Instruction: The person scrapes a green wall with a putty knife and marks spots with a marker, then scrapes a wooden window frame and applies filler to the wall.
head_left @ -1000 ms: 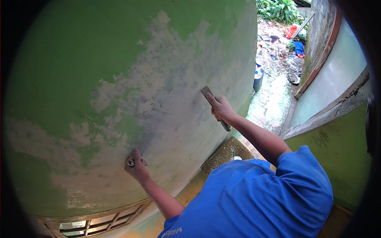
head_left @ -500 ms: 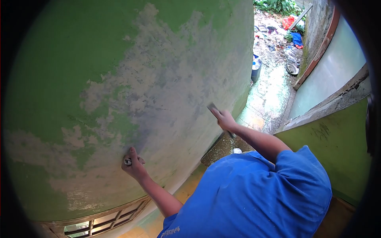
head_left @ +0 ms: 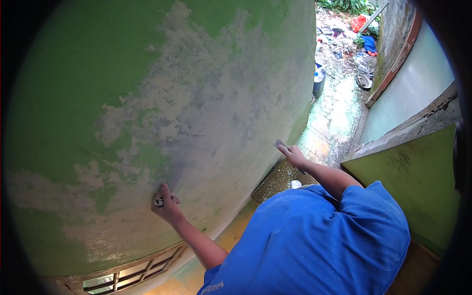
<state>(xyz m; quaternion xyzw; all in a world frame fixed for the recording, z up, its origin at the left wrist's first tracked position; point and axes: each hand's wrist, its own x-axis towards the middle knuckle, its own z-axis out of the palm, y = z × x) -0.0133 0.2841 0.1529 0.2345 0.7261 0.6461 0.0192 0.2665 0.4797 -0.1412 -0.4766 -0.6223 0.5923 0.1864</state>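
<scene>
Green paint covers the wall (head_left: pixel 73 88) that fills most of the head view, worn away over a broad patch from 12 o'clock down to 7 o'clock to show grey and pale plaster (head_left: pixel 206 113) beneath. The right hand (head_left: pixel 296 156), a little to the 3 o'clock side of centre, is closed around a scraper (head_left: pixel 281 144); the flat blade sticks out past the index finger and lies against the lower edge of the wall, while the handle is hidden in the fist. The left hand (head_left: pixel 167 205), at about 7 o'clock, is pressed to the wall with the fingers curled around a small pale object (head_left: pixel 159 201), too small to make out. The two hands are well apart, both on the bare plaster.

A blue shirt (head_left: pixel 319 241) takes up the frame from 4 to 6 o'clock, both forearms reaching out of it toward the wall. A small white thing (head_left: pixel 295 184) lies on the floor just below the right forearm. A window grille (head_left: pixel 128 273) shows at the bottom edge, at 7 o'clock, under the wall.

A narrow wet path (head_left: pixel 339 118) runs from the middle toward 1 o'clock between the wall and a low green-painted wall (head_left: pixel 418 187) at 3 o'clock. A dark bucket (head_left: pixel 318 81) stands on the path near the wall's base. Further on, at 1 o'clock, lie scattered rubbish with red and blue cloth (head_left: pixel 366 32) and green plants (head_left: pixel 344 5).
</scene>
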